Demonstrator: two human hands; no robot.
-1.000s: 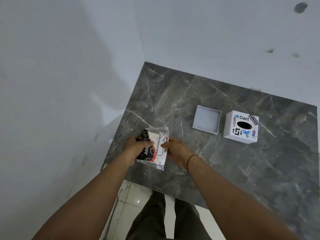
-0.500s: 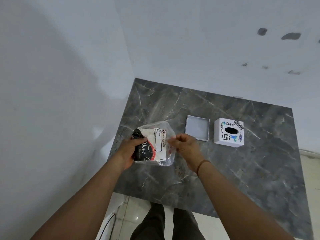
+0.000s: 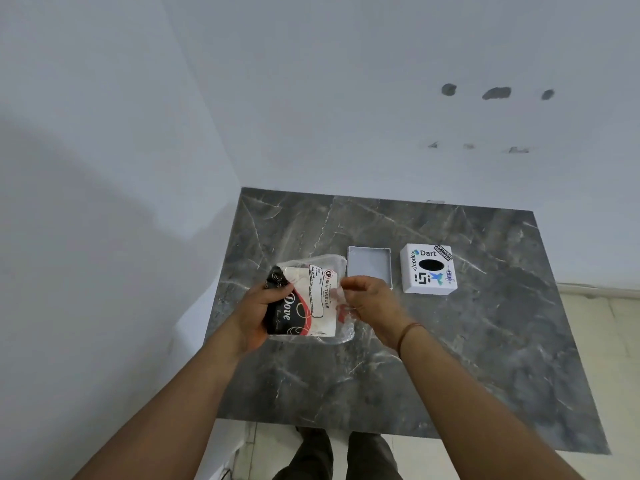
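Note:
A tissue pack (image 3: 311, 303) in clear plastic wrap, printed black, red and white with a label, is held above the left part of the dark marble table (image 3: 450, 358). My left hand (image 3: 263, 313) grips its left, black end. My right hand (image 3: 367, 299) pinches the loose clear plastic at the pack's right edge. A white cube-shaped tissue box (image 3: 429, 269) with stickers and a dark oval opening stands to the right. Its flat grey lid or base tray (image 3: 370, 265) lies between the box and the pack.
White walls close in the table at the back and the left, forming a corner. The table's front edge is near my legs (image 3: 332, 455), which stand on a tiled floor. The right half of the table shows bare marble.
The pack has been lifted off the table and turned more upright. My right hand has moved from lying on the pack to pinching the plastic at its right edge. The camera has tilted up.

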